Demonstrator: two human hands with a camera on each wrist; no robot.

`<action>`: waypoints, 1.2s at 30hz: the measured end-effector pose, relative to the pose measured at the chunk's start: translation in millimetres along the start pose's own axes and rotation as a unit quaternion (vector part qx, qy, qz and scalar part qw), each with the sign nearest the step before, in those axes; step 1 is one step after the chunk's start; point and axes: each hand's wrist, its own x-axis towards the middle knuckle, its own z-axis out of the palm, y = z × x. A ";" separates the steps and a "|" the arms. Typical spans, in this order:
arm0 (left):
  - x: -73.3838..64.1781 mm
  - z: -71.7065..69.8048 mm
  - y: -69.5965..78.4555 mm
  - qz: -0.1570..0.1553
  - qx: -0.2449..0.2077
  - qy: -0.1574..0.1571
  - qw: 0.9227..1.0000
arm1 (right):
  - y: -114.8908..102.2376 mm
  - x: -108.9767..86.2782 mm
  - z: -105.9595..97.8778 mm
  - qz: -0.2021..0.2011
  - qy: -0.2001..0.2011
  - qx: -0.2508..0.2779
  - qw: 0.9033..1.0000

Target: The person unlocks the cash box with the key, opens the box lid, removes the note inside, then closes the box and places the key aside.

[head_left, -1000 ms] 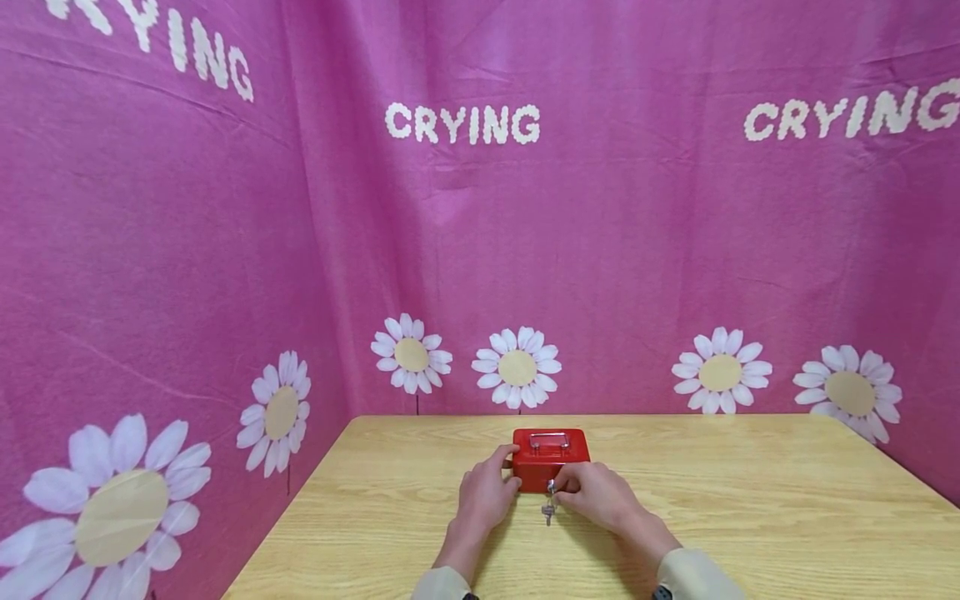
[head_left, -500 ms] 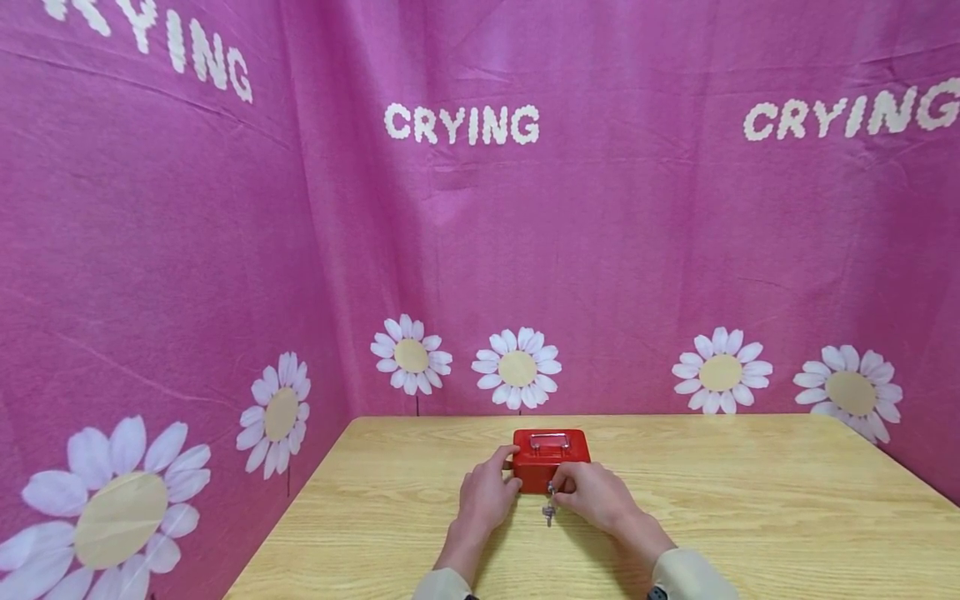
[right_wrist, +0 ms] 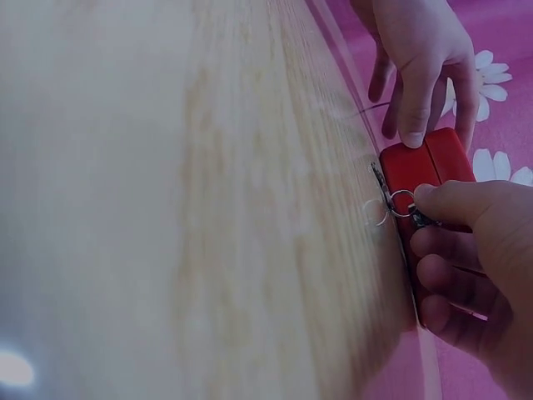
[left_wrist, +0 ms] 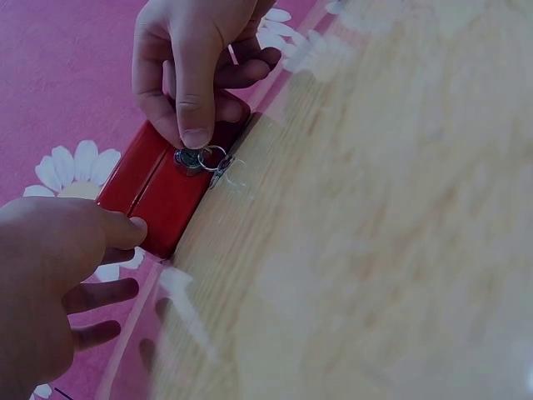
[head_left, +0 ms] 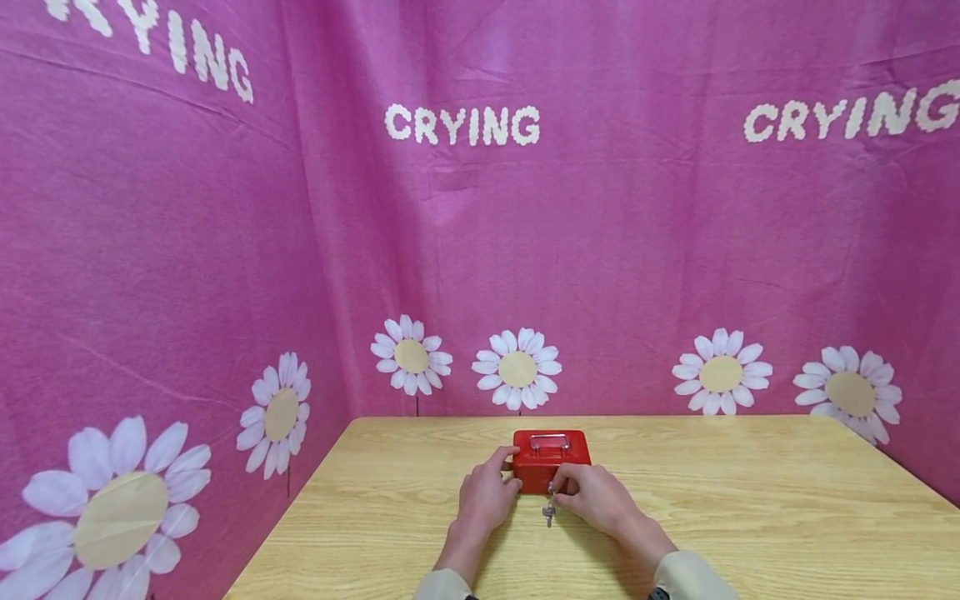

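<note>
A small red cash box (head_left: 536,477) with a silver folding handle (head_left: 550,442) on its lid stands on the wooden table, its lid down. At the front face, my right hand (head_left: 600,496) pinches a key (right_wrist: 420,218) at the lock between thumb and index finger; the fingers partly hide the key. From it a ring (left_wrist: 214,158) dangles with a second key (head_left: 549,515) below the lock. My left hand (head_left: 483,497) rests against the box's left side, thumb at the front corner and index finger near the lid's edge, its other fingers extended in the left wrist view.
The light wood table (head_left: 750,500) reaches out on both sides of the box. Behind and to the left hangs a pink-purple cloth (head_left: 600,250) with white daisies and lettering. Its lower part meets the table's far edge.
Almost nothing differs. Both hands keep their places at the box, and the hanging key stays below the lock.
</note>
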 end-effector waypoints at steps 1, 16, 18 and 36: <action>0.1 0.1 -0.2 0.000 0.000 0.000 1.000 | 0.5 -0.1 0.4 -0.001 0.000 0.002 1.000; 0.5 -1.2 -0.9 -0.002 0.001 0.003 1.000 | 0.0 -0.8 4.8 0.003 -0.002 0.024 1.000; 0.8 -1.2 -1.0 -0.002 -0.001 0.001 1.000 | -0.7 -0.8 5.6 0.010 -0.003 0.023 1.000; 0.9 -0.6 -2.4 0.020 -0.002 0.012 1.000 | -2.3 -2.6 6.1 0.050 -0.029 0.093 0.994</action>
